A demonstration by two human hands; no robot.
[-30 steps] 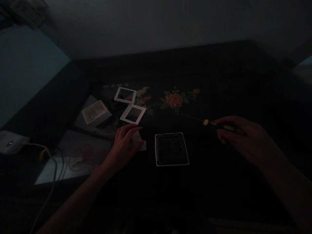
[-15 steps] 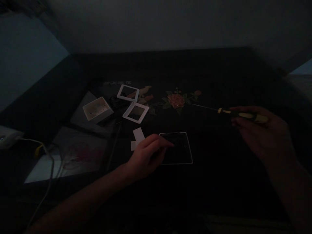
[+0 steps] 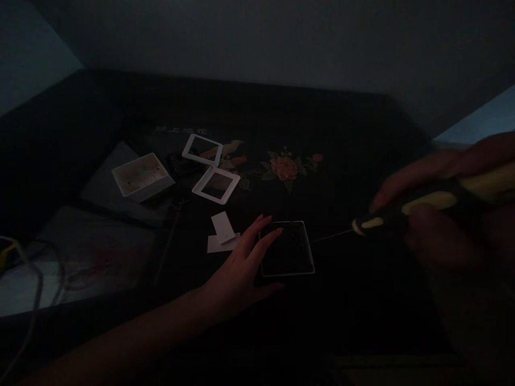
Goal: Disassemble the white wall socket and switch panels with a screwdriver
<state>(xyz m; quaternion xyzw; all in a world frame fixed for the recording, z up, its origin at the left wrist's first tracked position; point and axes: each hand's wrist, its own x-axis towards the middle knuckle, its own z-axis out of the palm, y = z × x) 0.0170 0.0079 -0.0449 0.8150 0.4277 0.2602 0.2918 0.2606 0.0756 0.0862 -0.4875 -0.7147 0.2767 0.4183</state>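
A dark square panel with a thin white rim [image 3: 287, 262] lies on the dark table. My left hand [image 3: 241, 262] is at its left side, fingers and thumb spread, two fingertips over the panel and the thumb at its near edge. In my right hand [image 3: 438, 236] is a screwdriver with a yellow and black handle [image 3: 430, 202], its thin shaft pointing left. The shaft's tip appears close to the panel's right edge; I cannot tell whether they touch. Two small white rectangular pieces [image 3: 222, 227] lie overlapping just left of my left hand.
Beyond the hands lie two white square frames [image 3: 221, 185], partly by a dark part [image 3: 180, 164]. A white open box [image 3: 142, 177] stands left of them. A pale cable [image 3: 38, 289] runs down at the left edge. A flower picture [image 3: 285, 167] decorates the tabletop [image 3: 341, 300].
My right hand has brought the screwdriver nearer the camera, its tip down and towards the panel. My left hand's fingers have spread from a bent pose over the panel. The view has shifted.
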